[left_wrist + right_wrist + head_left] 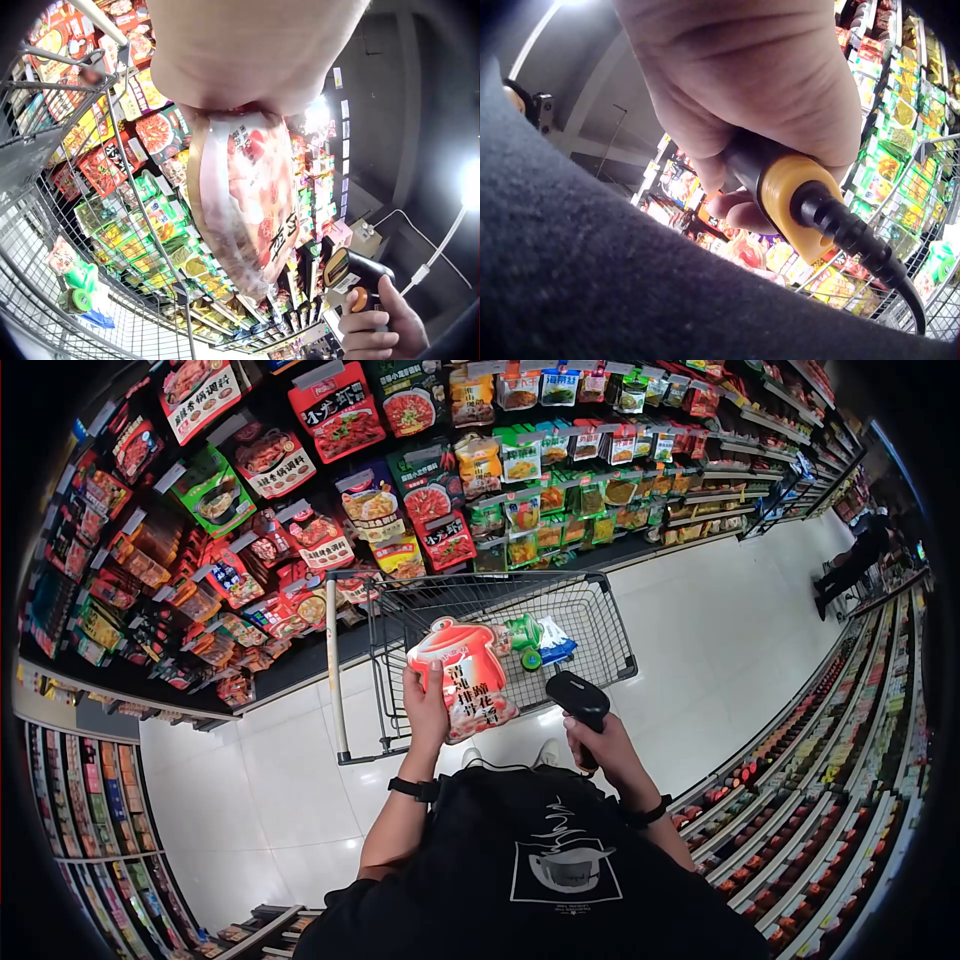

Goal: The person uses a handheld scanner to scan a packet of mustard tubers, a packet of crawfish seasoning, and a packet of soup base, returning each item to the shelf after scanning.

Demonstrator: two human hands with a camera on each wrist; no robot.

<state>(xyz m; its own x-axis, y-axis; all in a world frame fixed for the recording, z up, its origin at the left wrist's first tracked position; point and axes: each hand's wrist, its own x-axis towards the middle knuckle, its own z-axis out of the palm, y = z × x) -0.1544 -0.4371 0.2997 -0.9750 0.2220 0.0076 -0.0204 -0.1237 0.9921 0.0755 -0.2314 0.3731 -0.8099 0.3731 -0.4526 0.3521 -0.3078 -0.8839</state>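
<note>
Around the scanner's handle (pixel 748 161) — right wrist view only — yellow trim (pixel 784 184) shows.

We lose most of the left hand's (pixel 428 705) fingers behind the red packet (pixel 470 695). From the right wrist, the right hand (pixel 757 90) covers the front of the scanner (pixel 784 184), and its cord (pixel 862 247) slips out of sight behind dark cloth (pixel 630 277). The left wrist view's edge crops the cart (pixel 30 159). We cannot read the green pack (pixel 523 632) inside, and the distant person (pixel 858 560) is too small and dark to make out.
</note>
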